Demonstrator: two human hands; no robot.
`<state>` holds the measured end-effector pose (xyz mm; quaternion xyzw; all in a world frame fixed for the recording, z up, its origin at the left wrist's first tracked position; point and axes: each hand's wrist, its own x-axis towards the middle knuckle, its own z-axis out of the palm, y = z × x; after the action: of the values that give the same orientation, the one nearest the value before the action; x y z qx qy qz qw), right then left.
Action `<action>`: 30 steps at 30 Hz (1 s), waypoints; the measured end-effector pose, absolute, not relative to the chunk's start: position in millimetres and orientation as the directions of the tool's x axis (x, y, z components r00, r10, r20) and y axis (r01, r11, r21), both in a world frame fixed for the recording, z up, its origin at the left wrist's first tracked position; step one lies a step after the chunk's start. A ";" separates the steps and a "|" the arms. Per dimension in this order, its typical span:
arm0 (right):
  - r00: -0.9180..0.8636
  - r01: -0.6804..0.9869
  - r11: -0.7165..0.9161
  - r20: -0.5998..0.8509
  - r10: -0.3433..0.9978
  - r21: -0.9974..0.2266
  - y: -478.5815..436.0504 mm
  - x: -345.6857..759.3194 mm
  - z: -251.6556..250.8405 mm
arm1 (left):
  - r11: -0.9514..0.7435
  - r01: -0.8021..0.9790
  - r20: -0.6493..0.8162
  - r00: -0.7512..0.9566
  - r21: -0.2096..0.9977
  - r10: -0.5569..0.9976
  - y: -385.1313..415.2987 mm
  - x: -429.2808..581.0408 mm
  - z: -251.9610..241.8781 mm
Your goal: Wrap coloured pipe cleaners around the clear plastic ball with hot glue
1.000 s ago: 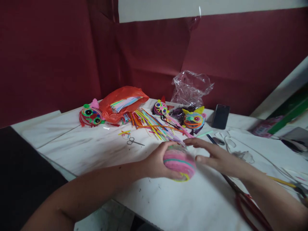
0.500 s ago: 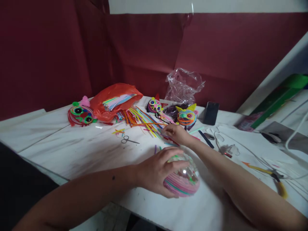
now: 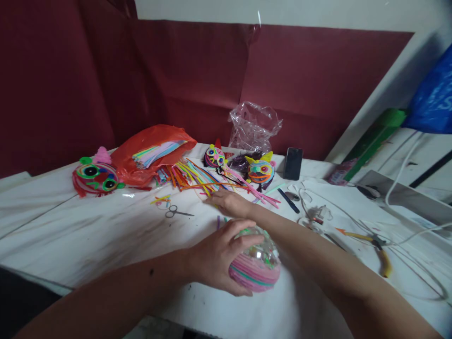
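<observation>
My left hand wraps round a clear ball wound with pink and teal pipe cleaners, held low over the white table. My right hand reaches past it and lies on the table at the near end of a spread of coloured pipe cleaners; its fingers look loosely stretched, touching the strands. Small scissors lie just to the left of that hand.
Three finished pipe-cleaner faces stand at the back: one far left, one in the middle, one beside it. An orange bag of strips, a clear plastic bag, a phone, pliers and cables lie around.
My right hand left the ball, reached forward to the pipe cleaners, then slid left along them. The left hand turned the ball so its clear side shows. The view swung right.
</observation>
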<state>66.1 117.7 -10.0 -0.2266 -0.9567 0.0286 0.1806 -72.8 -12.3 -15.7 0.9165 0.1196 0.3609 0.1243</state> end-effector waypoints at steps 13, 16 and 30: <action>-0.193 0.883 0.271 0.230 0.954 -0.384 161.9 137.4 2.0 | -0.936 0.092 0.614 0.732 0.341 0.296 -12.9 -71.2 -13.3; -0.175 0.906 0.226 0.167 0.970 -0.359 159.8 130.1 -6.2 | -0.937 0.083 0.616 0.733 0.341 0.289 -12.0 -71.0 -13.6; -0.009 0.854 0.118 0.213 0.977 -0.506 147.7 177.4 43.9 | -0.863 0.197 0.540 0.709 0.466 0.454 -3.1 -78.5 -15.3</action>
<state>177.4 147.7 43.9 -0.6535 -0.7005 0.1173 0.2615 -78.5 -3.1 -15.3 0.9045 0.1798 0.3363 0.1908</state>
